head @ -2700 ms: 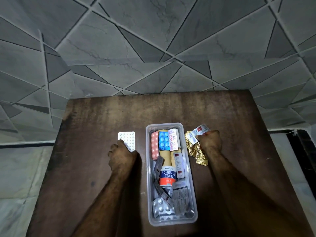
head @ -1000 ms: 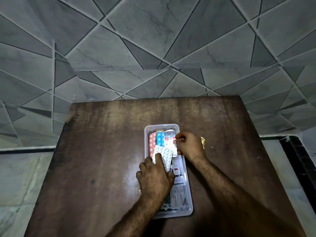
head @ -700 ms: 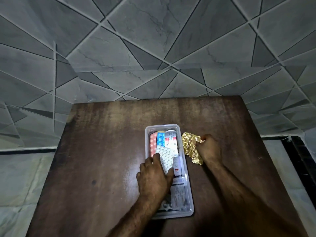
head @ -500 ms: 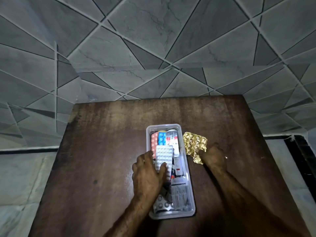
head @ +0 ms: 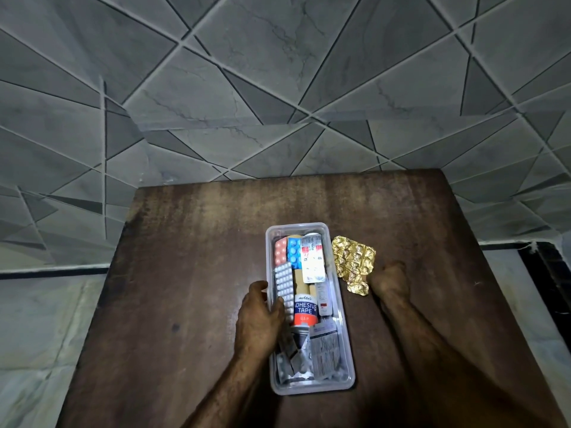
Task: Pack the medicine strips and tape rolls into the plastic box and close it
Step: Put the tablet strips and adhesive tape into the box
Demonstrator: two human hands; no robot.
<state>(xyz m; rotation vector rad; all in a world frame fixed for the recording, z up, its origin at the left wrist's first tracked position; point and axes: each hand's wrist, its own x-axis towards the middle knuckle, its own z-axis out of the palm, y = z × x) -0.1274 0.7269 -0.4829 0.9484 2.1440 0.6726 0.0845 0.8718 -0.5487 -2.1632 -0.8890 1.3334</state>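
Observation:
A clear plastic box [head: 348,350] lies open on the brown table [head: 191,273]. Inside it are an adhesive tape roll [head: 305,310], an orange strip [head: 280,251], a blue strip [head: 293,253], a white and red strip [head: 312,259] and several silver strips at the near end. My left hand [head: 258,322] holds a white blister strip [head: 285,288] on edge against the box's left wall, with the thumb outside the wall. A crumpled gold strip [head: 353,262] lies on the table right of the box. My right hand [head: 387,281] has its fingers curled on the strip's near right edge.
The table stands against a grey tiled wall [head: 278,88]. Bare tabletop stretches left of the box and behind it. Pale floor [head: 37,335] shows past both side edges. I see no lid.
My left hand carried the white blister strip from the table into the box and tipped it against the left wall. My right hand dropped the white and red strip in, then went to the gold strip.

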